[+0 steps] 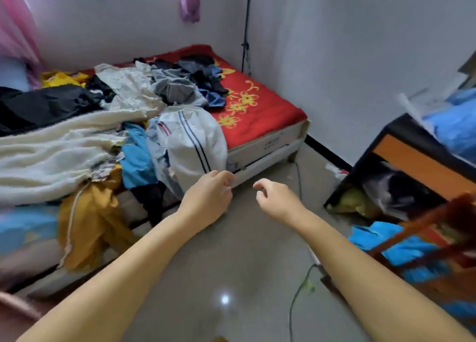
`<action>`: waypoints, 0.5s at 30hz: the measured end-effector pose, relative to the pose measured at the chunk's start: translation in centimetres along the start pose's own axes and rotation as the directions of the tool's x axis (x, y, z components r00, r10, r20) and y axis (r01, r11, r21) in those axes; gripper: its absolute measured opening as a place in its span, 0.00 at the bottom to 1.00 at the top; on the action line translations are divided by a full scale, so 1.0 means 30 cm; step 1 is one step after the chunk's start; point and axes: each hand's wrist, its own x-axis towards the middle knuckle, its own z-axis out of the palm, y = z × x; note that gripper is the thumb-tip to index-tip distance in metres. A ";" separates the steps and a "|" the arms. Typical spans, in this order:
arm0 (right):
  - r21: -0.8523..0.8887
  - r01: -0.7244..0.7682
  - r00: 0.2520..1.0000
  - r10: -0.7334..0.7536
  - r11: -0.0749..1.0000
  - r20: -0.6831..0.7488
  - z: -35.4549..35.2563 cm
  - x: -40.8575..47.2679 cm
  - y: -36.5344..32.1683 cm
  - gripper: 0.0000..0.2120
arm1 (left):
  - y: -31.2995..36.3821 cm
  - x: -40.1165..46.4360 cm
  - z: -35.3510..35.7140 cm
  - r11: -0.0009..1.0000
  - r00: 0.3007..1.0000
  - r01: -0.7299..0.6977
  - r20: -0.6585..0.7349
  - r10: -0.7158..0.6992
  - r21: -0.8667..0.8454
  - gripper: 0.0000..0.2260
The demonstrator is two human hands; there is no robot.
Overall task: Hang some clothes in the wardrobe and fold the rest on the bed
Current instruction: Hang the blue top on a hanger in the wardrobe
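Note:
A bed with a red flowered cover fills the left and middle of the view, heaped with loose clothes. A white garment with dark stripes hangs over the near edge. Beside it lie a blue top, a cream knit blanket, a mustard garment spilling toward the floor, and a grey and navy pile further back. My left hand is just below the white garment, fingers loosely curled, holding nothing. My right hand hovers over the floor beside it, fingers apart and empty.
A dark cabinet with an orange panel stands at the right, with blue cloth on top and items stuffed below. Blue fabric and a reddish wooden frame lie at the lower right. A cable trails across the grey floor. Pink curtains hang by the window.

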 end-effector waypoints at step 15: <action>0.209 -0.398 0.822 0.448 0.893 -0.350 -0.437 -0.399 0.763 0.15 | 0.745 0.275 0.536 0.889 0.832 -0.444 0.316 0.456 -0.114 0.14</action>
